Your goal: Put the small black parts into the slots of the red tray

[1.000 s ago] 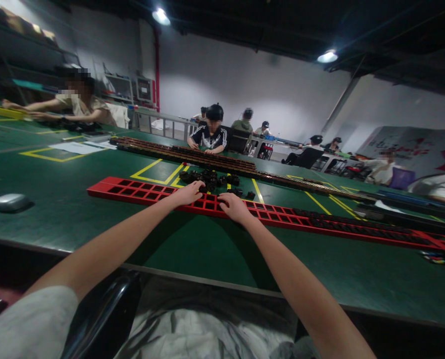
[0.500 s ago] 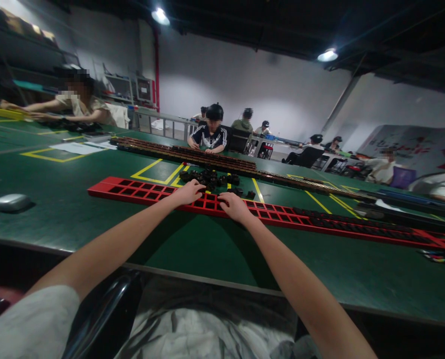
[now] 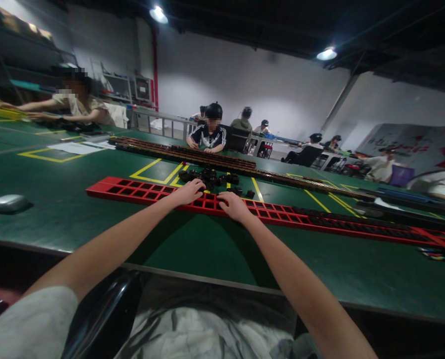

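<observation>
A long red tray (image 3: 132, 190) with many small square cells lies across the green table (image 3: 207, 249). Its right part is filled with dark pieces. Both my hands rest on the tray's middle. My left hand (image 3: 188, 192) has its fingers curled at the tray's far edge, close to a pile of small black parts (image 3: 209, 177). My right hand (image 3: 234, 205) lies on the tray with its fingers bent down over the cells. What either hand pinches is too small to see.
A grey oval object (image 3: 8, 203) lies at the left of the table. Long dark filled trays (image 3: 192, 154) run behind the pile. Yellow lines mark the table. Several people sit at the far side and at tables beyond.
Both hands stay on the tray's middle, almost unmoved. The view has shifted slightly.
</observation>
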Demonstrator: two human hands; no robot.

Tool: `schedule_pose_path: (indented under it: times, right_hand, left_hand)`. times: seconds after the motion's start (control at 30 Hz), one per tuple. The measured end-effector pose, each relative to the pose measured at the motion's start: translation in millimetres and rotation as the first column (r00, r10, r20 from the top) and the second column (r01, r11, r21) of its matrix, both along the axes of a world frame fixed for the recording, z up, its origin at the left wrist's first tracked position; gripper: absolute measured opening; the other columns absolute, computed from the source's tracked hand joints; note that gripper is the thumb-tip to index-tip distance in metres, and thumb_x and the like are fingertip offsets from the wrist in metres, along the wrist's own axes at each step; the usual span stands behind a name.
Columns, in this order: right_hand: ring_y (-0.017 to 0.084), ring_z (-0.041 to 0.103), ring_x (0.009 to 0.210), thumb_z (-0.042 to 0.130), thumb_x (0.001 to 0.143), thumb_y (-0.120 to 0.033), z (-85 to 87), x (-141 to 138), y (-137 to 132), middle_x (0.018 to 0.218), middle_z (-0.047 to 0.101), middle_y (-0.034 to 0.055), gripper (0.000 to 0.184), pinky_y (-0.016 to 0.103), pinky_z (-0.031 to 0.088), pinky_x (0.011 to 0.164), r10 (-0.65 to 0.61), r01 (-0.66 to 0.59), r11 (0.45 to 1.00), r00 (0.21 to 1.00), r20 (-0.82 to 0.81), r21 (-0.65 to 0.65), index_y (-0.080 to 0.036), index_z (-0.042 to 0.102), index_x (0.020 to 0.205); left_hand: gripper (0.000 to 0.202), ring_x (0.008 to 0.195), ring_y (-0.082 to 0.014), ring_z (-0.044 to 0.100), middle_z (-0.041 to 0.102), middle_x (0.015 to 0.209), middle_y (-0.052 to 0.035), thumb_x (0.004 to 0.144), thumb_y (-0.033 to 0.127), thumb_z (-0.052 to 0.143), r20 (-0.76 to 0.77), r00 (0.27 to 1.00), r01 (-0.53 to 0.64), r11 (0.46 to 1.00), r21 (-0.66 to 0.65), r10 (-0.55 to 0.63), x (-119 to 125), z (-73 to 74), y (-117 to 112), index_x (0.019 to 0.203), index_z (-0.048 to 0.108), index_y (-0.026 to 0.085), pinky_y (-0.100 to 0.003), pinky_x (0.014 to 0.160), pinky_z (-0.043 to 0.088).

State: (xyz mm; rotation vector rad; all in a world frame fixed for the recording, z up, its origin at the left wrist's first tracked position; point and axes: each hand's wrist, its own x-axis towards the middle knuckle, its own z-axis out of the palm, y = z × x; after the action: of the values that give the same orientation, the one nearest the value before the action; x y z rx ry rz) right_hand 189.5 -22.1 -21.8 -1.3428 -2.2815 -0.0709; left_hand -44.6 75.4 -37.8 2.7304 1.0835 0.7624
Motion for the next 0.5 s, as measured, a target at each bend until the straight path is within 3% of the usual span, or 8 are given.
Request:
schedule_pose_path:
  times: [0.1, 0.5]
  right_hand:
    - [0.024, 0.062, 0.116, 0.056, 0.091, -0.017, -0.1, 0.4, 0.1, 0.123, 0.069, 0.0124, 0.029, 0.043, 0.047, 0.106, -0.005, 0.005, 1.0, 1.0, 0.001, 0.003, -0.014, 0.072, 0.115]
    - [0.024, 0.061, 0.116, 0.056, 0.091, -0.017, -1.3, 0.9, 1.6, 0.123, 0.069, 0.0122, 0.029, 0.043, 0.047, 0.106, 0.005, -0.005, 1.0, 1.0, -0.001, 0.003, -0.015, 0.072, 0.116]
  left_hand:
    - [0.029, 0.118, -0.0206, 0.058, 0.056, 0.127, -0.0076, 0.091, 0.025, 0.046, 0.013, 0.999, 0.046, 0.999, -0.013, -0.046, 0.5, 0.1, 0.8, 0.117, 0.058, 0.021, -0.035, 0.109, 0.044]
    - [0.026, 0.111, -0.0204, 0.06, 0.06, 0.117, -0.0068, 0.09, 0.025, 0.043, 0.028, 0.996, 0.082, 0.996, -0.036, -0.081, -0.3, -0.6, 3.2, 0.11, 0.06, 0.022, -0.036, 0.105, 0.046]
